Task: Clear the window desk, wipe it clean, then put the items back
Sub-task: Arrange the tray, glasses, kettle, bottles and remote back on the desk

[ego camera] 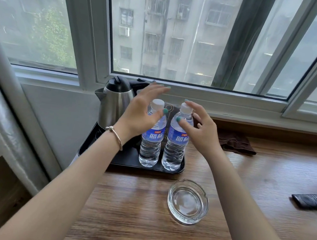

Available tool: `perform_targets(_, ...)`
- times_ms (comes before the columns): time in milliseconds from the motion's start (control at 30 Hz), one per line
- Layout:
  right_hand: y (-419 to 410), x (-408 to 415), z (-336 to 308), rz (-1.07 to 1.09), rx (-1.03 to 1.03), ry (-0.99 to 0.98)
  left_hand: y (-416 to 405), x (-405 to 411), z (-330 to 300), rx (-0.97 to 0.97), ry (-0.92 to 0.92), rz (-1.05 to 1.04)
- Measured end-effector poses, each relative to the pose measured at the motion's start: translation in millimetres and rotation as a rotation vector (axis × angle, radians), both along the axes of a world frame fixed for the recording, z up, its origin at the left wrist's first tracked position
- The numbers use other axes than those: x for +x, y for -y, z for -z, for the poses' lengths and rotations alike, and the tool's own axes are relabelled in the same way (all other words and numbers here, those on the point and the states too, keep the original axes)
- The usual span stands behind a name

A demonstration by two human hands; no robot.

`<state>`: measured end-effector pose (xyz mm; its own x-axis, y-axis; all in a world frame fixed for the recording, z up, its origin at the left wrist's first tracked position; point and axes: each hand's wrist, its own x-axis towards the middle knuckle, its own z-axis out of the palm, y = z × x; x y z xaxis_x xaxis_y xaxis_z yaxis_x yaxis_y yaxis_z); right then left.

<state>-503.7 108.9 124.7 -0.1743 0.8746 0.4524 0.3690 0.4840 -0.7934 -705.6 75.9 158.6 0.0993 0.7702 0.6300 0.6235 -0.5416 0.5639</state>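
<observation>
Two clear water bottles with blue labels and white caps stand side by side on a black tray [89, 147] at the desk's far left. My left hand [140, 112] hovers with spread fingers by the left bottle [151, 140], its thumb just in front of the neck. Beside the right bottle [176, 141], my right hand [202, 128] is spread open with its thumb near the label top. Neither hand grips anything. A steel kettle [114, 105] with a black lid stands behind on the tray.
A glass ashtray [188, 201] sits on the wooden desk [133, 215] in front of the tray. A folded brown cloth [236, 143] lies by the window sill. A dark remote control [312, 200] lies at the right edge. A curtain [6, 114] hangs at left.
</observation>
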Motion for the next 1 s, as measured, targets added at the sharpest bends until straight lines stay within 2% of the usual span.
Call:
perform_targets(100, -4.5, 4.7, -14.2, -0.164, -0.099, -0.159, -8.1, -6.8, 1.1, -0.220, 0.083, 0.103)
perform_targets(167, -6.3, 8.0, -18.6, -0.235, -0.129, -0.173, -8.0, -9.9, 4.1, -0.384, 0.173, 0.186)
perform_targets(233, -8.1, 10.1, -19.2, -0.273, -0.128, -0.144, -5.9, -11.3, 8.7, -0.462, 0.230, 0.243)
perform_targets(600, -8.1, 2.8, -14.6, -0.200, -0.076, -0.143, -10.7, -8.1, 15.2, -0.441, 0.313, 0.293)
perform_targets(767, -8.7, 2.3, -14.8, -0.237, -0.082, -0.151, -16.7, 2.8, 22.1, -0.325, 0.310, 0.278)
perform_targets(1000, -10.3, 2.5, -15.6, -0.226, -0.068, -0.172, -28.3, 7.7, 27.2, -0.300, 0.377, 0.309)
